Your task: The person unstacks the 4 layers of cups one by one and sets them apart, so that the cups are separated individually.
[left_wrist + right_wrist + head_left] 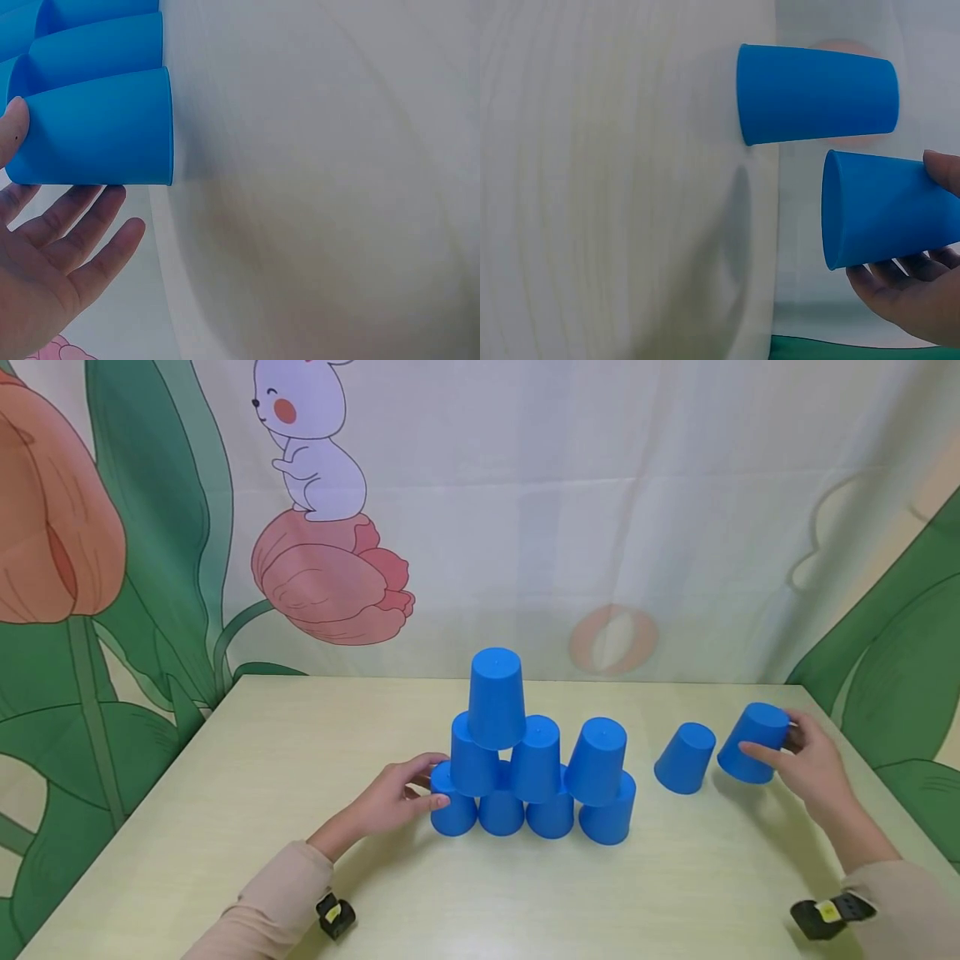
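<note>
At the frame's right, the right hand (816,770), thumb and fingers curled, grips a raised inverted blue cup (752,739) near a standing cup (684,760). Lower centre, the left hand (392,795), fingers half-spread, lightly clasps the bottom-left cup (456,818) of a cup stack (536,762)

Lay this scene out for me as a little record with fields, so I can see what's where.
Stack: blue cups, wide ends down; four at the bottom, three above, one on top
Top cup: over the left and middle cups of the second row
Left hand: thumb and fingers around the leftmost bottom cup
Right hand: holds a blue cup above the table
Loose cup: stands between stack and held cup
Total: ten cups
Backdrop: printed rabbit and flowers
</note>
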Demonstrator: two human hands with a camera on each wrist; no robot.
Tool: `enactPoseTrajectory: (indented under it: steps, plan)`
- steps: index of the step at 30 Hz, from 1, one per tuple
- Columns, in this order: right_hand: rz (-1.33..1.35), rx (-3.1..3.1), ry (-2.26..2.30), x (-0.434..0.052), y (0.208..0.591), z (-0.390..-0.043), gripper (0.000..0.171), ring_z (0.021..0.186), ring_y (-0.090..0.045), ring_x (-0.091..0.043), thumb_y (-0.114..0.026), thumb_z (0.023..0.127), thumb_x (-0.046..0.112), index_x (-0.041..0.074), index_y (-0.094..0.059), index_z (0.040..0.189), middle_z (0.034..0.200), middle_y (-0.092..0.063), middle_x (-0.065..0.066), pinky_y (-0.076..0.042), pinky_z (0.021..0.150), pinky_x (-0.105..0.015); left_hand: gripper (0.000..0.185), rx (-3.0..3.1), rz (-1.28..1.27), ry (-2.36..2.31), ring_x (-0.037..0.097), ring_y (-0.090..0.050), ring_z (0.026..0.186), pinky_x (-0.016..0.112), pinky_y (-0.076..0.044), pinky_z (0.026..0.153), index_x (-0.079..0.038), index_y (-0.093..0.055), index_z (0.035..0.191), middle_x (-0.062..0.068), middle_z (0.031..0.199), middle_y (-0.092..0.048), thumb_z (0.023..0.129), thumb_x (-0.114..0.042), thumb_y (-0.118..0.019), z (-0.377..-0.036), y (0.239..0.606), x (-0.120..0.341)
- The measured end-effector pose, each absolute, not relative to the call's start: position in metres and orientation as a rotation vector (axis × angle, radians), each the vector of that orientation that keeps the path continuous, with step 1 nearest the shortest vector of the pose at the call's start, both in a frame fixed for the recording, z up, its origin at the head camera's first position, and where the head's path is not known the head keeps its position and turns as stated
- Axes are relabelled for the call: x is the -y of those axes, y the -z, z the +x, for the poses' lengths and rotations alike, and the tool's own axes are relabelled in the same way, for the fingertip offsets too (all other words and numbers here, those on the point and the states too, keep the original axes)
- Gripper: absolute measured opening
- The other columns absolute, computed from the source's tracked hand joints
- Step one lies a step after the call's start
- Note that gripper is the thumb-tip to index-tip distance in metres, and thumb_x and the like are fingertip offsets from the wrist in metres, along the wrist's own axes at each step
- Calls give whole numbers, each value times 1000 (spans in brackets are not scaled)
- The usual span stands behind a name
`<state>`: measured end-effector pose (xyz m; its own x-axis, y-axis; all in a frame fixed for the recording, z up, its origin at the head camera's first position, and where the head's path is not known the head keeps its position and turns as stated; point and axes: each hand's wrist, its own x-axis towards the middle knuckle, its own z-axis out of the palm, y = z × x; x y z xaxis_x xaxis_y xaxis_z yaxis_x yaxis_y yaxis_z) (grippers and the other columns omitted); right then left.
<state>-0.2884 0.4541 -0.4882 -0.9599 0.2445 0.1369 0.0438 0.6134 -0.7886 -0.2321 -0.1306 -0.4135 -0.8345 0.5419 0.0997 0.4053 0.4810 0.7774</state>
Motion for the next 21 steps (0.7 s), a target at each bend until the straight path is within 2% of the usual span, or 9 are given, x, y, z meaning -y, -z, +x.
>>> enactPoseTrajectory:
  steps: [3,8,21]
  plan:
    - [-222,2642,-1273,-446,483,-284,99,126,-24,-50,-63,76,56,13,-8,147,144,-21,-27,-30,88,-66,50,-2565,825,-1279,32,-57,101,42,-50,78,-6,-44,130,15,118,-57,87,-26,-62,-231,413,130]
    - [-213,2690,-1278,-436,478,-277,100,124,-25,-51,-62,77,55,5,-8,145,142,-21,-31,-30,89,-65,51,-2564,814,-1274,32,-57,100,41,-50,78,-6,-43,131,15,118,-57,87,-26,-62,-230,411,130]
    - [-246,2762,-1283,-422,476,-269,106,122,-25,-54,-60,75,62,-1,-8,143,139,-21,-35,-30,89,-65,52,-2564,809,-1274,33,-57,101,42,-50,78,-6,-43,131,15,118,-57,87,-26,-62,-230,413,130]
